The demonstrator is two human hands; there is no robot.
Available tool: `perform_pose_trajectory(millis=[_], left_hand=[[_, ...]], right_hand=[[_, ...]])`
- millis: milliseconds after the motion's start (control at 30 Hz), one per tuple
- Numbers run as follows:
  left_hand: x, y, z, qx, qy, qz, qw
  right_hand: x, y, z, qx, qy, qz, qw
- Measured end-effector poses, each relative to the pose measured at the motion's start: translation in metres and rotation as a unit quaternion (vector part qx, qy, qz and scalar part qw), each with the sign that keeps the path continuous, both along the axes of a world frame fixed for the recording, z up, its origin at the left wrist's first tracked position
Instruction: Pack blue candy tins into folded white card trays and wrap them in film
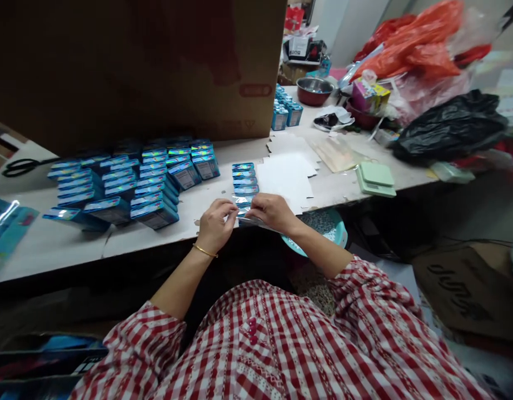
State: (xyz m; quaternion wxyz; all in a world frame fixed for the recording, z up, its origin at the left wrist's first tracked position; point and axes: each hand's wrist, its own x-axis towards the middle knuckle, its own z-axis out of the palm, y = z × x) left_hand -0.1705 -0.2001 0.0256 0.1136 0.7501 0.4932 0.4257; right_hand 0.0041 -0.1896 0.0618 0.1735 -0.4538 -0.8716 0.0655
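Left hand (215,226) and right hand (275,212) fingers pinch clear plastic film (242,200); likely light, limp, slippery, best held by edges.

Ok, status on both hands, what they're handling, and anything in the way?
Left hand and right hand: pinching clear plastic. Row of blue boxes just beyond. Nothing visibly blocking either hand.

red-and-white checked shirt (306,339) | checked sleeves (373,294) | dark-pink buttons (253,331) | gold bracelet (205,251), left wrist
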Motion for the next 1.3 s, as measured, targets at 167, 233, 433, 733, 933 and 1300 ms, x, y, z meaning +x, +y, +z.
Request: perform_pose_trajectory(millis=[167,233,433,733,933,1300], left_hand=[[-0.002,0.002,0.001,0.060,-0.147,0.073,0.985],[-0.002,0.015,-0.001,0.029,-0.238,0.076,0.968],[0.005,0.089,0.009,-0.228,-0.439,0.111,0.862],[0.007,0.144,0.074,-0.091,-0.541,-0.045,0.835],[0.019,0.215,-0.027,-0.224,-0.574,0.052,0.786],[0.024,0.210,-0.115,-0.241,-0.299,0.200,0.901]], right_hand=[[0.013,-0.010,-0.007,0.034,-0.133,-0.145,0.980],[0.027,0.002,-0.018,-0.040,-0.136,-0.212,0.967],[0.037,0.076,-0.016,0.010,0.064,-0.288,0.955],[0.033,0.148,0.022,0.107,0.487,-0.194,0.845],[0.006,0.223,-0.054,-0.191,0.649,-0.307,0.670],[-0.009,0.196,-0.134,-0.167,0.411,-0.344,0.828]])
